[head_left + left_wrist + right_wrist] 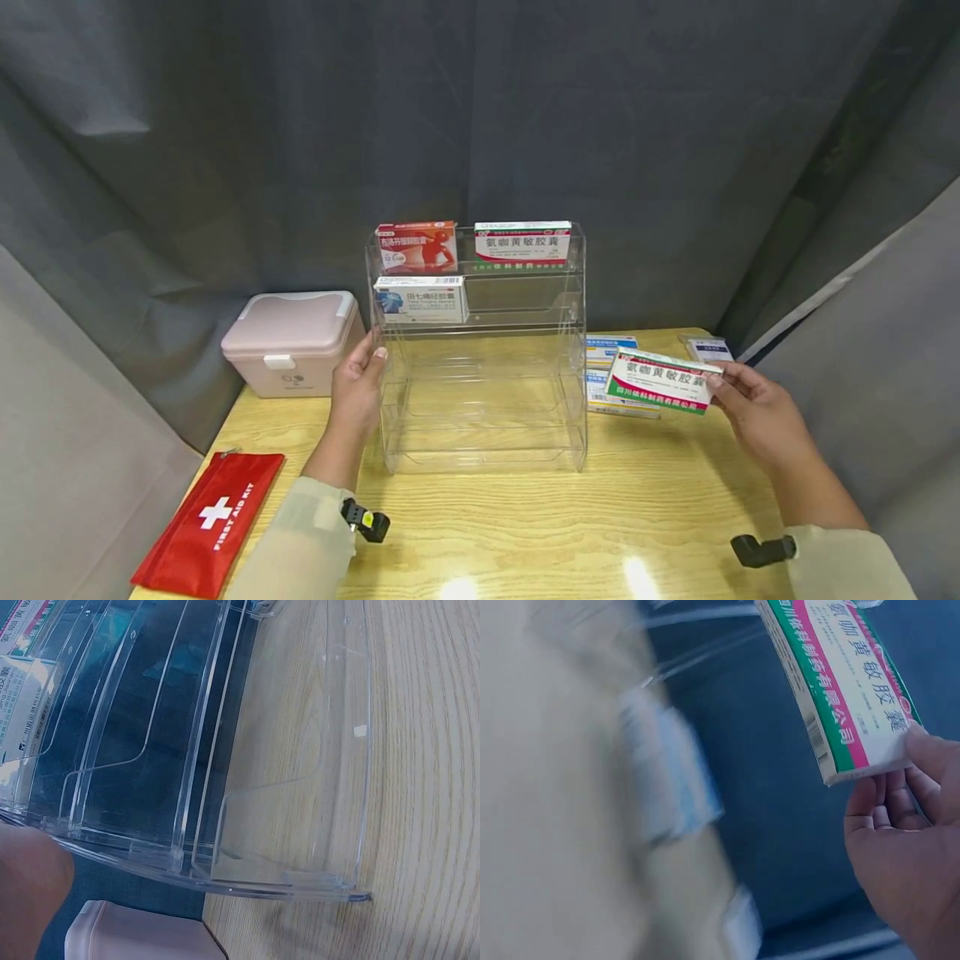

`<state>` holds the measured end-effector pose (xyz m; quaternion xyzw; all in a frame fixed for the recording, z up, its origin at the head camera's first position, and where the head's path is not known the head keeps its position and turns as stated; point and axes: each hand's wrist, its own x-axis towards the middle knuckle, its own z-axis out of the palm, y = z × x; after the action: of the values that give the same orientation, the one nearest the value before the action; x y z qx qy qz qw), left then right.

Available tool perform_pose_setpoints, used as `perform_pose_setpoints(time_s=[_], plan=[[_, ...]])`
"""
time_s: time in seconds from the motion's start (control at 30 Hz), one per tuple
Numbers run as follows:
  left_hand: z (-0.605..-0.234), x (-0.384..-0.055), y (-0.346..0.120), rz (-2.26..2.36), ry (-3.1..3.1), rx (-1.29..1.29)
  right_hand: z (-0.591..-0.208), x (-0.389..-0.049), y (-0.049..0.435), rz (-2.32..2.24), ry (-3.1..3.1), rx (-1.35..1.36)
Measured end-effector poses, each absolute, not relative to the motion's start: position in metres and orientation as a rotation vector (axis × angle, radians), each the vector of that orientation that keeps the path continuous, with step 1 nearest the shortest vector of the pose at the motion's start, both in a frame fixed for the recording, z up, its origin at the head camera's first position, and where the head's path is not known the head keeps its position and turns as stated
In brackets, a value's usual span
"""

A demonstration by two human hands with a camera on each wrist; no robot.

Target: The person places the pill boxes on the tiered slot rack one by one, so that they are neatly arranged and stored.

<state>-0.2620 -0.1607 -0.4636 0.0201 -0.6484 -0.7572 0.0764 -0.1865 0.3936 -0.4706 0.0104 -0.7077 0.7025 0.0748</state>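
A clear tiered display rack (480, 392) stands on the wooden table. My left hand (358, 385) grips its left side edge, thumb toward the front. In my right hand (765, 417) a white, green and red medicine box (660, 382) is pinched by its right end, raised to the right of the rack. On the rack's top tier sit a red medicine box (417, 248) at left and a matching white-green box (522, 244) at right. One tier lower, a white and blue medicine box (422, 300) occupies the left side.
Behind the held box lie blue and white medicine boxes (611, 343) and, farther right, a small pack (709, 348). A pink lidded case (288, 342) stands left of the rack. Nearer on that side lies a red first aid pouch (217, 521). Dark curtain (480, 108) hangs behind the table.
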Motion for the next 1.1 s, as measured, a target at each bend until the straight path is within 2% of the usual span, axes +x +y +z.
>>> perform_pose_setpoints(time_s=[0.1,0.33,0.43,0.6,0.8,1.1], plan=[[-0.464,-0.261,-0.162,-2.267,-1.951,0.062,-0.443,-0.194,0.375,2.231,-1.885,0.108],[-0.462,-0.258,-0.168,-2.243,-1.984,0.082,-0.378,-0.218,0.311,2.206,-1.671,0.256],[-0.462,-0.259,-0.169,-2.255,-1.975,0.079,-0.357,-0.228,0.285,2.143,-1.711,0.325],[-0.465,-0.261,-0.167,-2.236,-1.981,0.053,-0.329,-0.246,0.253,1.783,-2.097,0.268],[-0.466,-0.263,-0.163,-2.182,-2.01,0.018,-0.319,-0.266,0.227,1.511,-2.312,0.265],[-0.463,-0.261,-0.163,-2.201,-2.005,0.022,-0.336,-0.277,0.205,1.235,-2.439,0.294]])
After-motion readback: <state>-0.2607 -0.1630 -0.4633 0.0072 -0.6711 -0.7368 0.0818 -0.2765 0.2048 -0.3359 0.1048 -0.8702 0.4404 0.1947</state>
